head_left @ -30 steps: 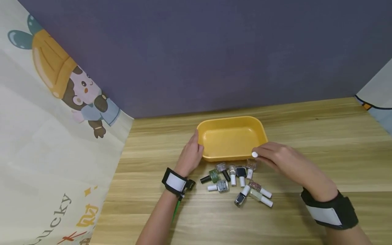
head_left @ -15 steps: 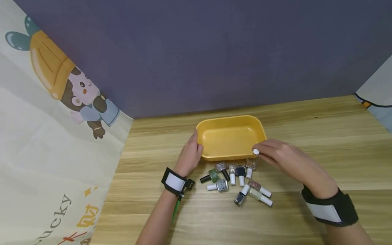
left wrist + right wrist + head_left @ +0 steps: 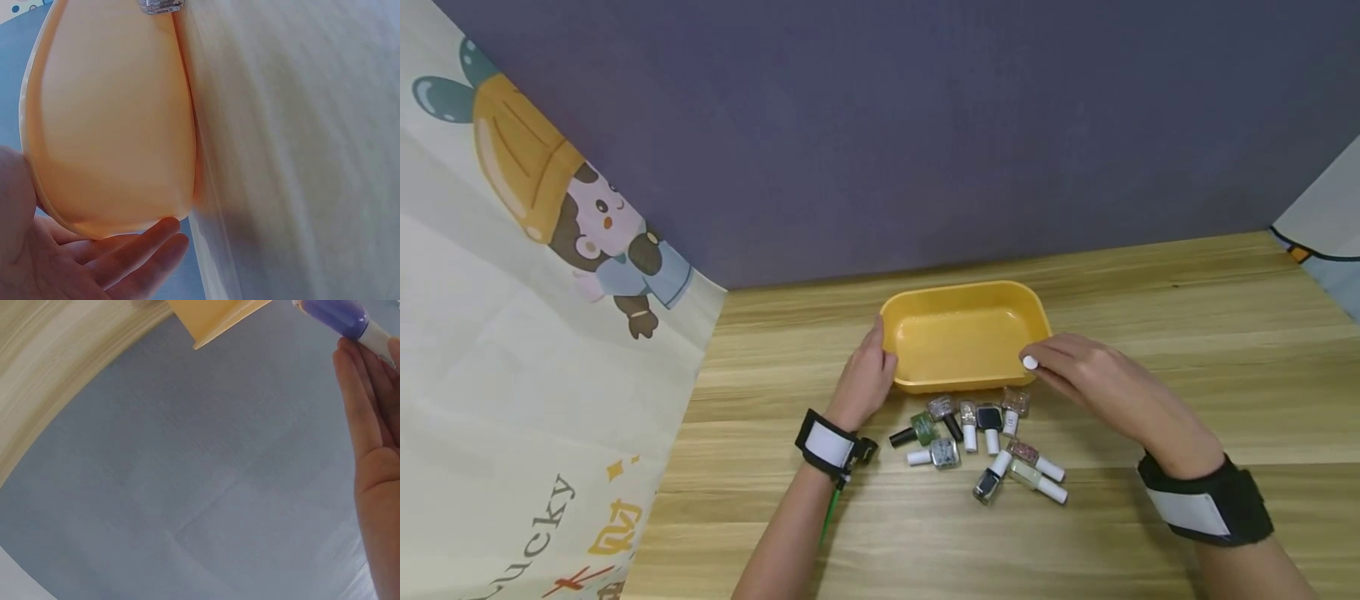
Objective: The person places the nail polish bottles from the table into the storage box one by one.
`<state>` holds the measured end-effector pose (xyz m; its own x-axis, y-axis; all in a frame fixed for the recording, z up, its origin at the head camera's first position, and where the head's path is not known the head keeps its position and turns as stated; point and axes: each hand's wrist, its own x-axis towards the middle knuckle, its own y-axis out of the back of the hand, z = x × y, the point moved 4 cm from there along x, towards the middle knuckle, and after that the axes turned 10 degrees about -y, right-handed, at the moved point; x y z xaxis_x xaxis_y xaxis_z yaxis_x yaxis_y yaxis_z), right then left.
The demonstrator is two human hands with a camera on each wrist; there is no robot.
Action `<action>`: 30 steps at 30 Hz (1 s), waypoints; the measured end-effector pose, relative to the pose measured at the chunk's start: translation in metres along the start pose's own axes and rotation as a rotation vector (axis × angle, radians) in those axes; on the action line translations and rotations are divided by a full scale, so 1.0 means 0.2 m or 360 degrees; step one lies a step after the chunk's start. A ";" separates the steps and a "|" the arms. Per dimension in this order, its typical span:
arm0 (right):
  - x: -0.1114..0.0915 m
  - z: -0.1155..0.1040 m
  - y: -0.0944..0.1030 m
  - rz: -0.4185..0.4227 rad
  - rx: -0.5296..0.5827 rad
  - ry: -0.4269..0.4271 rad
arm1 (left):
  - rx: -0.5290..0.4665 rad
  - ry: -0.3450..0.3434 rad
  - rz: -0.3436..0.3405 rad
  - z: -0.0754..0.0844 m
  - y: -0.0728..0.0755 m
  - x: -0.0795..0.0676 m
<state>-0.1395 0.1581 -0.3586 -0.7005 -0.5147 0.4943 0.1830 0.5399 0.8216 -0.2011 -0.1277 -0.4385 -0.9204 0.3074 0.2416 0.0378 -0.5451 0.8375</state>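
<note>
My left hand (image 3: 863, 379) holds the left end of a yellow plastic basin (image 3: 966, 386), its thumb at the rim. In the left wrist view, its fingers lie along the basin's outer wall. A nail polish bottle (image 3: 334, 314) with a purple body and white cap is pinched by the cap in my right hand (image 3: 1097, 383). From the head, only the white cap end shows, over the basin's front right corner. Just in front of the basin lie several nail polish bottles, among them a green one (image 3: 925, 428), a dark one (image 3: 987, 486) and a pale one (image 3: 1026, 475).
The wood-grain table (image 3: 1150, 350) backs onto a dark blue-grey wall (image 3: 925, 142). A pale sheet (image 3: 490, 333) with a cartoon figure borders the left side. Black straps (image 3: 1225, 500) wrap both wrists.
My right hand has moved slightly away from me, carrying the nail polish bottle further over the basin's corner. The left hand keeps its hold, and the bottles on the table stay put.
</note>
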 end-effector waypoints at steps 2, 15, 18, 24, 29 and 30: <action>0.00 0.01 0.00 0.0005 0.0004 -0.0005 | -0.0002 -0.0003 0.0000 0.00 0.00 0.00; 0.01 0.09 -0.05 0.0021 0.0006 -0.0102 | 0.0017 -0.0011 -0.0016 0.00 0.00 0.00; 0.00 0.11 -0.06 0.0022 -0.0019 -0.0116 | 0.0024 -0.0013 -0.0019 0.00 0.00 0.01; -0.01 0.15 -0.09 0.0008 -0.0098 -0.0156 | 0.0007 -0.0019 -0.0020 0.00 0.00 0.00; -0.02 0.17 -0.11 -0.0013 -0.0128 -0.0193 | 0.0017 -0.0021 -0.0019 0.00 0.00 0.00; -0.02 0.18 -0.12 -0.0016 -0.0128 -0.0197 | 0.0025 -0.0024 -0.0017 0.00 0.00 0.00</action>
<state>-0.1658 0.1711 -0.3896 -0.7813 -0.4313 0.4511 0.2266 0.4774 0.8490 -0.2009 -0.1270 -0.4391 -0.9149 0.3247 0.2400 0.0346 -0.5293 0.8477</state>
